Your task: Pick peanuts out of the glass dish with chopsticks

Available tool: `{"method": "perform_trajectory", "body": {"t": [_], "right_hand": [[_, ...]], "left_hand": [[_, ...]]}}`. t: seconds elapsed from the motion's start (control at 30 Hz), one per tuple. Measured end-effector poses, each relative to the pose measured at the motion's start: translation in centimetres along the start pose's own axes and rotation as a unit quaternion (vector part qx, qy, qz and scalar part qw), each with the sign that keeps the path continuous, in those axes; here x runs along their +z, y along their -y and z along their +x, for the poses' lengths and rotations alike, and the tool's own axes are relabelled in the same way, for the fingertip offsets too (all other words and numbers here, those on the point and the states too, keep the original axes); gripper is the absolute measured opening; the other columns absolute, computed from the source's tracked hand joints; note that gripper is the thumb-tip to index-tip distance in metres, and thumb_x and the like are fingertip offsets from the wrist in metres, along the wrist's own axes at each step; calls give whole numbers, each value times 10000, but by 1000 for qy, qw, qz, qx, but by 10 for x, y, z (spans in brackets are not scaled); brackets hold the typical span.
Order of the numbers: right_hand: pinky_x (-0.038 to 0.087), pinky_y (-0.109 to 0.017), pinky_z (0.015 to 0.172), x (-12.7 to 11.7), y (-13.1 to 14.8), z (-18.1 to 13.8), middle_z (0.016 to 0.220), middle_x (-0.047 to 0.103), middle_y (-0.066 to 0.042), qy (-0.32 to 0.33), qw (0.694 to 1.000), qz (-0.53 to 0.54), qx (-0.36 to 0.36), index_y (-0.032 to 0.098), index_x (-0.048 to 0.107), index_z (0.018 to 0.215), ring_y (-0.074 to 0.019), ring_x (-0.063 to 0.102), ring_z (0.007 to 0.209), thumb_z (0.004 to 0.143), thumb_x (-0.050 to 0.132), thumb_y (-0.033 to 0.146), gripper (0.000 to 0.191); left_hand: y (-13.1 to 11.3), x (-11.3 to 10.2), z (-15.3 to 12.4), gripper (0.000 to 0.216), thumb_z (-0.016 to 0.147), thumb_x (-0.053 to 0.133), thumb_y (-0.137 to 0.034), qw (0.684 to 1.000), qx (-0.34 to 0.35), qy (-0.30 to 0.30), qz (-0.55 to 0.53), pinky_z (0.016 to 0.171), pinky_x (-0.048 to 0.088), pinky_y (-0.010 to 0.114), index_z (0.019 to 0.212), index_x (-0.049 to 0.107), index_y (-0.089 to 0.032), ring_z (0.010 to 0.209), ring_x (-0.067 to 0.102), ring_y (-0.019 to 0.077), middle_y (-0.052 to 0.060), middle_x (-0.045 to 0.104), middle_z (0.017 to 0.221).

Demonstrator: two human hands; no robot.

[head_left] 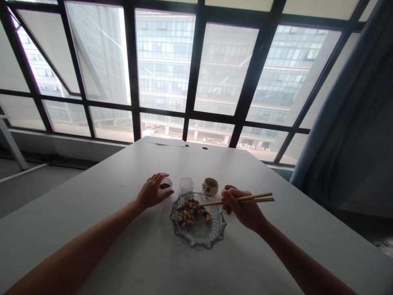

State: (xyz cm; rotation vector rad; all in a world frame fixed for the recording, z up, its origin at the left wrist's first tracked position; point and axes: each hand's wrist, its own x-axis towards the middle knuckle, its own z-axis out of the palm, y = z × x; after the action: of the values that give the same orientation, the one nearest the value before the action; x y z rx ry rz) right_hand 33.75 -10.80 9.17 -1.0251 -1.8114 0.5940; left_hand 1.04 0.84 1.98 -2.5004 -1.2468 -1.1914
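Observation:
My right hand (pixel 244 208) grips a pair of wooden chopsticks (pixel 256 197), whose tips reach into a scalloped glass bowl (pixel 201 242). Inside the bowl, several nuts (pixel 188 213) that look like peanuts or pistachios are heaped toward the left and back. Thumb and fingers of my left hand (pixel 153 190) curve around a small translucent plastic cup (pixel 169 181) with dark bits (pixel 165 186) at its bottom. Beside it stands another translucent cup (pixel 186 186), behind the bowl. My right hand partly hides a second small ceramic cup (pixel 229 187).
A cream ceramic cup (pixel 210 186) with dark characters stands behind the bowl. Sheets of paper (pixel 164 141) lie at the far end of the white table (pixel 123 241), near two cable holes. Large windows rise beyond; a blue curtain (pixel 331 123) hangs at right.

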Motion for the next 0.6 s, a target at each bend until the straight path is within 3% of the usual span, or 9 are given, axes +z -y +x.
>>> {"method": "perform_trajectory", "body": {"t": [0.17,0.3,0.37,0.6], "right_hand": [[467,-240,383,9,13,-8,499,629,-27,27,999,39,0,191,628,653,-143,584,402,949,536,500,438],[436,-221,357,16,20,-12,491,636,-20,131,990,41,15,197,614,643,-135,577,383,942,554,462,404],[443,-220,362,16,20,-12,500,643,-20,151,988,33,20,201,593,633,-135,589,392,941,555,455,401],[473,-238,402,5,15,-4,505,628,-13,72,995,-65,-28,204,591,615,-135,591,415,926,588,455,400]], "left_hand": [[5,15,-12,618,772,718,-447,999,-30,-21,-27,967,523,476,1295,481,-218,1134,618,317,132,627,1255],[5,16,-13,575,787,695,-386,999,-34,-17,-32,965,531,462,1299,477,-242,1124,626,300,114,629,1251],[4,15,-14,557,794,679,-367,999,-36,-16,-33,957,536,455,1299,479,-245,1106,634,291,112,629,1247],[-2,11,-14,534,803,658,-356,998,-48,1,-30,923,548,417,1289,485,-219,1048,661,267,118,622,1266]]}}
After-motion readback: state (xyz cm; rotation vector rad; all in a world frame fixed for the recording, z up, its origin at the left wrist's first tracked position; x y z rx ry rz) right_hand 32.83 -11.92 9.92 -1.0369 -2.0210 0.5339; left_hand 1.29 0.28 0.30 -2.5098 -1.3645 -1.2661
